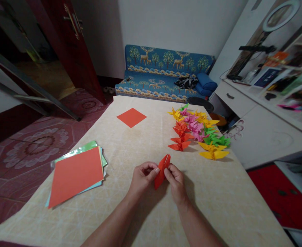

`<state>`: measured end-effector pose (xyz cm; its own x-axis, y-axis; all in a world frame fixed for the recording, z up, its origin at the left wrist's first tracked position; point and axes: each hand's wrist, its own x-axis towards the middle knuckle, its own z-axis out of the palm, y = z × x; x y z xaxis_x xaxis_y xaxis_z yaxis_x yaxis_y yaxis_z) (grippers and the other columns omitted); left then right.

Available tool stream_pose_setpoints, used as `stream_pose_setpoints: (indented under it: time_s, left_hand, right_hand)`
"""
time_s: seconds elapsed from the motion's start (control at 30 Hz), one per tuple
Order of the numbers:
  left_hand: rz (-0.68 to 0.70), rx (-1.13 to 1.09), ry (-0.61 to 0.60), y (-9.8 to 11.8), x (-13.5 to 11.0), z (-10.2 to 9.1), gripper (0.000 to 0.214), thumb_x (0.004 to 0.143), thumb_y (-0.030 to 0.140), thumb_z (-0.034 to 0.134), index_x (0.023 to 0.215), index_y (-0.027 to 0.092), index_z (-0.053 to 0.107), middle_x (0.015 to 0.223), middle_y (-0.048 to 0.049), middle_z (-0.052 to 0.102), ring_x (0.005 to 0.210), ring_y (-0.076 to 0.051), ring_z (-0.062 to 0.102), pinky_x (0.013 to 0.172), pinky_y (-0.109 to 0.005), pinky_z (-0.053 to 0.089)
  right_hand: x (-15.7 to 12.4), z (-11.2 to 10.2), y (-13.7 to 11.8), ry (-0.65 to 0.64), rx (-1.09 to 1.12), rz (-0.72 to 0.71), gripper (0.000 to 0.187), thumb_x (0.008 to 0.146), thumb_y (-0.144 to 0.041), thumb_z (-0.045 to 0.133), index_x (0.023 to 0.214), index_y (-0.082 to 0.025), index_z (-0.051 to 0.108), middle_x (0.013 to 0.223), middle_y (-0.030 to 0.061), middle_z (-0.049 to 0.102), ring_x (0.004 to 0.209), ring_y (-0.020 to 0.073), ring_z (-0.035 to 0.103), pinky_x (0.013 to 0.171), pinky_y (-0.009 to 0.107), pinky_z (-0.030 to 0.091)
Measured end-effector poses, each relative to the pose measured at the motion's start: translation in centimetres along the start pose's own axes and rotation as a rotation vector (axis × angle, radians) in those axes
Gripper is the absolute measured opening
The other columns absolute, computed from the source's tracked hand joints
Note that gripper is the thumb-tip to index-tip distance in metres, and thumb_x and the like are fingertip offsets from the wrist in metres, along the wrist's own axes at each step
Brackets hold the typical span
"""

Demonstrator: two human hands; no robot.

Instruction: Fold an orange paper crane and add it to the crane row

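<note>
A piece of folded red origami paper (162, 171) is held between my two hands above the front middle of the table. My left hand (146, 175) pinches its left edge with thumb and forefinger. On the other side, the thumb and fingers of my right hand (176, 178) grip its right edge. The paper is narrow and pointed at its lower end, tilted with its top to the right. Beyond my right hand stand red folded paper cranes (179, 143), and a yellow crane (213, 151) lies farther right.
Several pink cranes (195, 126) and green cranes (217, 140) sit among the rows at right. A single red square sheet (131, 117) lies toward the far left. A stack of coloured paper (76, 176) rests on the left of the tablecloth (130, 219). A blue sofa (153, 80) stands beyond.
</note>
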<state>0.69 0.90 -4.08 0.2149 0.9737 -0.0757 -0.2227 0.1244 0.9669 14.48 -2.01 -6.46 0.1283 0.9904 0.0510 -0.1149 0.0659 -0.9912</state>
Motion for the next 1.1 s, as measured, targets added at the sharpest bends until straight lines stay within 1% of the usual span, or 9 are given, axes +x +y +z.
stream_pose_setpoints:
  time_s: [0.07, 0.13, 0.27, 0.4, 0.47, 0.57, 0.77, 0.93, 1.1]
  left_hand:
    - [0.016, 0.087, 0.047, -0.2, -0.1, 0.0, 0.015, 0.072, 0.027, 0.071, 0.070, 0.013, 0.068, 0.067, -0.0037, 0.063, 0.059, -0.011, 0.054, 0.057, -0.021, 0.042]
    - [0.038, 0.141, 0.095, -0.5, -0.1, 0.1, 0.014, 0.072, 0.026, 0.070, 0.070, 0.013, 0.068, 0.066, -0.0038, 0.064, 0.060, -0.011, 0.055, 0.057, -0.022, 0.043]
    - [0.015, 0.078, 0.131, -0.9, -0.2, 0.4, 0.012, 0.069, 0.023, 0.073, 0.072, 0.013, 0.067, 0.065, -0.0026, 0.065, 0.058, -0.011, 0.056, 0.057, -0.021, 0.043]
    - [-0.035, -0.084, 0.100, -0.9, 0.0, 0.4, 0.024, 0.064, 0.022, 0.078, 0.084, 0.015, 0.067, 0.068, -0.0009, 0.066, 0.059, -0.010, 0.058, 0.059, -0.020, 0.044]
    - [-0.104, -0.124, 0.023, -0.7, 0.1, 0.3, 0.028, 0.065, 0.026, 0.078, 0.088, 0.013, 0.069, 0.067, -0.0022, 0.067, 0.058, -0.009, 0.057, 0.057, -0.020, 0.043]
    - [-0.177, -0.115, -0.051, -0.2, 0.1, 0.2, 0.026, 0.066, 0.030, 0.078, 0.080, 0.010, 0.072, 0.067, -0.0055, 0.068, 0.056, -0.009, 0.055, 0.055, -0.019, 0.042]
    - [-0.163, -0.087, 0.017, 0.3, -0.1, 0.4, 0.023, 0.064, 0.030, 0.079, 0.068, 0.010, 0.068, 0.054, -0.0012, 0.061, 0.048, -0.007, 0.050, 0.051, -0.018, 0.039]
    - [-0.199, -0.113, -0.034, 0.2, -0.2, 0.2, 0.027, 0.069, 0.037, 0.074, 0.066, 0.011, 0.065, 0.052, -0.0004, 0.058, 0.045, -0.008, 0.050, 0.047, -0.019, 0.040]
    - [-0.196, -0.102, -0.049, 0.3, 0.0, 0.1, 0.029, 0.068, 0.037, 0.075, 0.066, 0.011, 0.064, 0.051, -0.0005, 0.059, 0.044, -0.008, 0.051, 0.047, -0.018, 0.041]
  right_hand:
    - [0.0, 0.0, 0.0, 0.053, -0.091, 0.001, 0.024, 0.084, -0.037, 0.056, 0.069, -0.019, 0.050, 0.063, -0.0042, 0.045, 0.058, 0.0105, 0.041, 0.054, 0.020, 0.035]
    - [0.0, 0.1, 0.0, 0.107, -0.192, -0.022, 0.026, 0.084, -0.037, 0.056, 0.067, -0.020, 0.047, 0.059, -0.0053, 0.040, 0.055, 0.0099, 0.038, 0.051, 0.019, 0.033]
    - [-0.1, 0.3, 0.0, 0.185, -0.317, -0.082, 0.022, 0.083, -0.035, 0.057, 0.069, -0.019, 0.052, 0.060, -0.0037, 0.046, 0.057, 0.0115, 0.044, 0.052, 0.020, 0.036]
    - [-0.1, 0.4, 0.1, 0.210, -0.247, -0.056, 0.019, 0.082, -0.035, 0.059, 0.075, -0.018, 0.060, 0.064, -0.0008, 0.055, 0.059, 0.0130, 0.050, 0.054, 0.021, 0.041]
    - [-0.2, 0.5, 0.1, 0.204, -0.165, -0.020, 0.019, 0.081, -0.036, 0.060, 0.078, -0.017, 0.061, 0.065, -0.0001, 0.057, 0.060, 0.0133, 0.052, 0.054, 0.022, 0.042]
    - [-0.3, 0.4, -0.3, 0.178, -0.061, 0.032, 0.019, 0.080, -0.037, 0.062, 0.077, -0.018, 0.062, 0.065, -0.0004, 0.057, 0.058, 0.0123, 0.051, 0.053, 0.021, 0.043]
    - [-0.3, 0.3, -0.9, 0.089, -0.005, 0.040, 0.021, 0.081, -0.037, 0.061, 0.074, -0.017, 0.060, 0.068, 0.0005, 0.056, 0.062, 0.0123, 0.050, 0.056, 0.021, 0.043]
    - [-0.4, -0.1, -0.8, 0.018, 0.024, 0.091, 0.021, 0.081, -0.035, 0.061, 0.069, -0.018, 0.056, 0.061, -0.0009, 0.055, 0.057, 0.0126, 0.049, 0.053, 0.022, 0.040]
    - [-0.5, -0.2, -0.7, -0.028, 0.041, 0.101, 0.022, 0.081, -0.037, 0.060, 0.070, -0.018, 0.057, 0.061, 0.0000, 0.057, 0.056, 0.0130, 0.050, 0.053, 0.023, 0.041]
